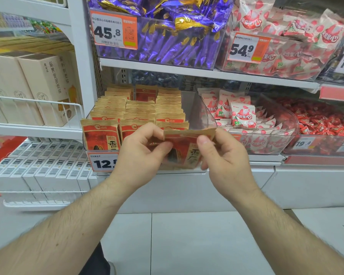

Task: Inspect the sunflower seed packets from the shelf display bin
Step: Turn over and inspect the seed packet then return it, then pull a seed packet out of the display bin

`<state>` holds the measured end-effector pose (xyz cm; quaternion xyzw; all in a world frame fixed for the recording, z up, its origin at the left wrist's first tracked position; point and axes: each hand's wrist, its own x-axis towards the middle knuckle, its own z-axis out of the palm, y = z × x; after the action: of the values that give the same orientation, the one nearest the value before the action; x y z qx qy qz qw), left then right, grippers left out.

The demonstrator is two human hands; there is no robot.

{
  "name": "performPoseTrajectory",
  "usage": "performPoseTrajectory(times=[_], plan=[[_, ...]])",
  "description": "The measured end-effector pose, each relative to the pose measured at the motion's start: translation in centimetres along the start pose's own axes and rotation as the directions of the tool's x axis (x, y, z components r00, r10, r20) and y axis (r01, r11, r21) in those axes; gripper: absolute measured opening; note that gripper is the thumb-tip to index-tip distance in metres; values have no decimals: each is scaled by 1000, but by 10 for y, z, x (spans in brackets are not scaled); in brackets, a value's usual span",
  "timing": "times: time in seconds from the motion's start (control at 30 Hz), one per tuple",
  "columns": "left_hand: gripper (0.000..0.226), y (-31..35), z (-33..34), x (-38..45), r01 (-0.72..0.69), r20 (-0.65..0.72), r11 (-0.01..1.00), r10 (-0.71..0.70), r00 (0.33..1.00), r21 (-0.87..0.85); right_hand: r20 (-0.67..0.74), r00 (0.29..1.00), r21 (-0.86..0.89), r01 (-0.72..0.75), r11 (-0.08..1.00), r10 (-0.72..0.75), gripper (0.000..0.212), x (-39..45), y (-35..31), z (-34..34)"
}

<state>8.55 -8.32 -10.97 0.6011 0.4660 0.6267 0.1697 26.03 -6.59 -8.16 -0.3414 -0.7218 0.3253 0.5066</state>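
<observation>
A white shelf unit (187, 190) fills the upper and middle frame, with pale floor tiles (187, 245) across the bottom. On its upper tier, a clear bin of purple-wrapped sweets (167, 36) sits at top centre, and a bin of pink-and-white strawberry sweets (286, 48) at upper right. At far left, tan cartons (38, 86) stand behind a white wire rail, with white barcoded boxes (38, 167) below them. On the lower tier at centre, the clear display bin (197, 108) holds rows of upright brown-and-red sunflower seed packets (139, 108); a price label (103, 162) on its front, partly hidden by the hand, shows 12. To its right lie more strawberry sweets (244, 116) and small red-wrapped candies (322, 120). In the middle of the frame, just in front of the bin, one seed packet (187, 147) is held tilted between both hands. The left hand (141, 155) pinches its left edge with thumb and curled fingers; the right hand (224, 155) pinches its right side, thumb on the printed face.
</observation>
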Motion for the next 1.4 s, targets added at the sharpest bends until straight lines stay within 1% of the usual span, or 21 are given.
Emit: performPoseTrajectory(times=[0.03,0.1,0.17,0.23,0.3,0.4,0.5,0.57,0.63,0.7,0.73,0.77,0.83,0.87,0.9,0.97,1.0,1.07,1.13,1.23,1.4], plan=[[26,2,-1,1,39,6,999,-39,999,-19,31,999,-4,-9,1000,9,13,1,3,-2],[29,5,-3,3,102,65,995,-100,993,-22,40,997,-4,-65,998,65,27,3,4,-3],[27,5,-5,4,175,143,984,-170,975,-20,2,985,63,-175,983,175,27,6,3,-3],[35,4,-9,4,250,219,968,-242,945,-9,-40,959,159,-273,949,282,24,9,2,-4],[44,4,-13,4,296,250,955,-290,924,17,-61,915,318,-361,877,398,21,13,2,-5],[46,13,-15,11,358,190,934,-349,918,-13,39,852,552,-454,699,522,18,21,0,-9],[52,26,-19,28,370,134,929,-366,921,-10,149,817,652,-505,566,557,15,28,1,-10],[55,32,-22,41,354,103,935,-351,931,-9,192,801,687,-522,505,567,17,33,1,-10],[52,34,-26,56,317,48,948,-316,948,-20,217,791,740,-516,432,572,20,41,-1,-9],[46,31,-32,71,240,-20,970,-240,971,42,204,801,790,-474,388,563,21,53,-6,-8],[45,27,-38,80,190,-56,970,-184,981,149,180,816,798,-447,403,549,22,60,-8,-8],[44,23,-45,90,144,-78,946,-127,989,290,155,840,790,-422,446,520,25,68,-11,-9],[44,16,-60,109,97,-69,819,-70,995,565,95,899,734,-353,580,427,29,86,-17,-9],[46,10,-66,118,96,-38,739,-95,995,667,60,925,696,-308,648,376,29,97,-21,-7],[51,4,-70,125,101,8,649,-162,987,754,30,945,650,-267,712,326,28,109,-24,-4],[66,-10,-73,136,81,108,487,-347,932,870,-2,973,507,-199,839,232,26,133,-27,7],[73,-17,-73,139,70,144,453,-421,895,889,-5,982,418,-170,892,190,24,144,-26,14],[80,-28,-73,143,56,193,447,-493,848,893,17,991,238,-130,963,130,22,161,-23,27],[82,-36,-71,147,48,221,465,-506,834,884,70,992,104,-112,988,105,23,173,-18,38],[84,-45,-69,153,57,244,490,-528,814,870,135,986,5,-102,995,100,23,185,-7,51],[90,-58,-69,158,68,294,510,-595,748,858,179,978,-126,-83,989,105,18,196,13,70]])
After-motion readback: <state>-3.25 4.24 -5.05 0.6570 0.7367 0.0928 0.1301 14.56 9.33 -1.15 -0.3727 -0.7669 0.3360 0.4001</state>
